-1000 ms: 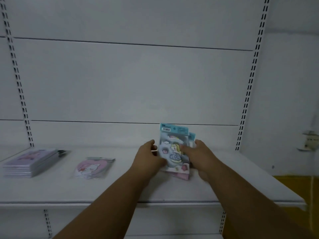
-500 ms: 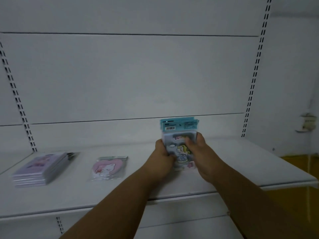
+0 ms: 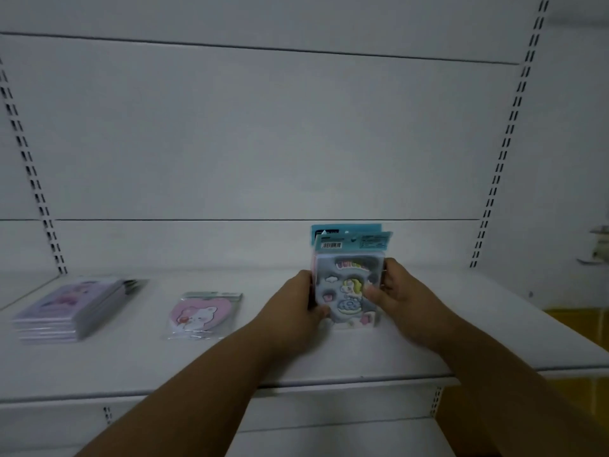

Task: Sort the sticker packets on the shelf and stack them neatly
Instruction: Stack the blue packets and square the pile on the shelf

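A bundle of unicorn sticker packets (image 3: 349,275) with teal header cards stands upright on the white shelf (image 3: 296,361), right of centre. My left hand (image 3: 298,305) grips its left edge and my right hand (image 3: 400,298) grips its right edge, thumb across the front packet. The header cards at the top are slightly out of line. Further left lies a small pile of pink heart bear sticker packets (image 3: 201,313). At the far left sits a neat stack of purple sticker packets (image 3: 66,310).
The shelf's back panel (image 3: 263,143) is plain white, with slotted uprights at left (image 3: 29,166) and right (image 3: 504,153). A lower shelf (image 3: 329,437) shows below the front edge. Yellow floor (image 3: 580,324) appears at the far right.
Both hands have squared the unicorn packets upright between them; the bundle was more tilted and fanned a second ago. The view has shifted slightly. The other piles have not moved.
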Demonstrator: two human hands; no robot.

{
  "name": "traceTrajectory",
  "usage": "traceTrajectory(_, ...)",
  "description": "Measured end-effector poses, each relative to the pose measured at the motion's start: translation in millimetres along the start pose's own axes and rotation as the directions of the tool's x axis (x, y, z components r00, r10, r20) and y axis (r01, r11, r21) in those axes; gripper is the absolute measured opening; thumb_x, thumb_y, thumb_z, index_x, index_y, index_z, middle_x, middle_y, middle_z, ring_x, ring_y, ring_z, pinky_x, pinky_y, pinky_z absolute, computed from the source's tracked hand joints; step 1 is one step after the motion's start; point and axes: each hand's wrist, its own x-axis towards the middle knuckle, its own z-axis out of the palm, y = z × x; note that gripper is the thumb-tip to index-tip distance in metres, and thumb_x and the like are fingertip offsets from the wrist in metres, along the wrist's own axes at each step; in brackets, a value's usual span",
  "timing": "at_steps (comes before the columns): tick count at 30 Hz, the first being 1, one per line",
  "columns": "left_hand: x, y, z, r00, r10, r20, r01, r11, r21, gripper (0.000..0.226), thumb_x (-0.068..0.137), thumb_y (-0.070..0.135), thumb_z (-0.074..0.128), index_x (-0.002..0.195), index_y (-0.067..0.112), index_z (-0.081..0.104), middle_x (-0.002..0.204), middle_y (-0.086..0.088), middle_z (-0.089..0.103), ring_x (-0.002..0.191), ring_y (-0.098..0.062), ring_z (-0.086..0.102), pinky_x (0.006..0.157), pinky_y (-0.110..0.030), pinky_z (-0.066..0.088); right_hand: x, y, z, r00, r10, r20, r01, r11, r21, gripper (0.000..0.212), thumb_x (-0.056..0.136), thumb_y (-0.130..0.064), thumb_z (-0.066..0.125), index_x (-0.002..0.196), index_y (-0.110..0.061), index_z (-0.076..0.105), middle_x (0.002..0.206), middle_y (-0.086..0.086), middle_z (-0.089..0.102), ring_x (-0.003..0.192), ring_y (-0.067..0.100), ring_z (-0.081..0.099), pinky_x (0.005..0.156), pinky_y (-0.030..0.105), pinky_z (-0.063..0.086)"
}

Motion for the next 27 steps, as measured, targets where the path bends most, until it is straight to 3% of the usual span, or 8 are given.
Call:
traceTrajectory(3, -1, 1, 1, 0.999, -0.027, -0.046, 0.029, 0.998, 0.056, 0.032, 0.087, 0.019, 0.066, 0.117, 0.02, 0.054, 0.117, 0.002, 0.067, 0.102, -0.011, 0.064, 0.084, -0.028, 0.054, 5, 2, 2, 1.0, -0.008, -0.022, 0.009, 1.0, 0.029, 0.024, 0.092, -0.026, 0.059, 0.114, -0.032, 0.051, 0.115, -0.005, 0.068, 0.097, 0.012, 0.07, 0.083, 0.044, 0.059)
traceTrajectory(7, 5, -2, -11, 0.987, -0.129, -0.095, 0.123, 0.99, -0.066, 0.026, 0.084, 0.028, 0.072, 0.106, 0.026, 0.057, 0.093, 0.007, 0.072, 0.073, -0.003, 0.071, 0.056, -0.017, 0.053, 14, -8, -1, 0.994, 0.102, -0.04, -0.099, 0.993, 0.066, 0.02, 0.089, -0.033, 0.063, 0.1, -0.016, 0.061, 0.091, 0.006, 0.076, 0.077, 0.022, 0.074, 0.071, 0.044, 0.061)
traceTrajectory(11, 9, -7, -10, 0.969, -0.243, -0.042, 0.239, 0.967, -0.089, 0.016, 0.082, 0.031, 0.074, 0.088, 0.03, 0.059, 0.081, 0.013, 0.07, 0.065, 0.0, 0.069, 0.053, -0.017, 0.051, 24, -13, 0, 0.962, 0.264, 0.074, -0.271, 0.955, 0.118, 0.023, 0.089, -0.031, 0.064, 0.091, -0.008, 0.065, 0.071, 0.007, 0.076, 0.063, 0.021, 0.073, 0.056, 0.032, 0.059)
traceTrajectory(15, 21, -5, -11, 0.944, -0.33, -0.024, 0.331, 0.943, 0.047, 0.013, 0.08, 0.031, 0.069, 0.082, 0.019, 0.066, 0.078, 0.008, 0.068, 0.074, -0.008, 0.066, 0.058, -0.023, 0.052, 36, -13, 4, 0.939, 0.34, 0.051, -0.34, 0.94, 0.005, 0.024, 0.085, -0.032, 0.066, 0.075, -0.01, 0.067, 0.049, -0.006, 0.065, 0.037, 0.001, 0.054, 0.037, 0.011, 0.037)
traceTrajectory(18, 28, -5, -8, 0.925, -0.378, -0.033, 0.375, 0.9, 0.22, 0.035, 0.081, 0.044, 0.062, 0.089, 0.01, 0.069, 0.085, -0.005, 0.068, 0.074, -0.016, 0.062, 0.058, -0.027, 0.047, 46, -9, 5, 0.921, 0.388, 0.032, -0.377, 0.909, -0.179, 0.029, 0.081, -0.041, 0.066, 0.07, -0.014, 0.064, 0.053, -0.003, 0.063, 0.044, 0.009, 0.054, 0.042, 0.017, 0.037)
traceTrajectory(20, 30, -6, -5, 0.924, -0.376, -0.074, 0.379, 0.869, 0.318, 0.044, 0.082, 0.053, 0.057, 0.09, 0.011, 0.067, 0.084, -0.006, 0.066, 0.07, -0.016, 0.058, 0.054, -0.026, 0.039, 52, -8, 8, 0.92, 0.391, 0.008, -0.368, 0.873, -0.321, 0.033, 0.079, -0.046, 0.065, 0.073, -0.013, 0.062, 0.062, 0.002, 0.06, 0.05, 0.013, 0.051, 0.044, 0.021, 0.034)
traceTrajectory(23, 29, -4, -4, 0.926, -0.359, -0.115, 0.376, 0.855, 0.358, 0.05, 0.082, 0.056, 0.056, 0.095, 0.01, 0.07, 0.076, -0.003, 0.063, 0.067, -0.015, 0.055, 0.052, -0.024, 0.036, 54, -9, 11, 0.929, 0.368, -0.034, -0.344, 0.828, -0.444, 0.039, 0.079, -0.047, 0.066, 0.063, -0.015, 0.051, 0.06, 0.001, 0.053, 0.05, 0.011, 0.049, 0.04, 0.022, 0.032)
traceTrajectory(27, 17, 0, -6, 0.946, -0.274, -0.172, 0.322, 0.851, 0.416, 0.052, 0.089, 0.06, 0.047, 0.097, 0.012, 0.066, 0.078, 0.0, 0.061, 0.065, -0.01, 0.053, 0.049, -0.022, 0.034, 39, -10, 8, 0.963, 0.223, -0.149, -0.269, 0.808, -0.525, 0.051, 0.089, -0.059, 0.047, 0.067, -0.013, 0.051, 0.063, 0.002, 0.052, 0.054, 0.013, 0.046, 0.046, 0.026, 0.031)
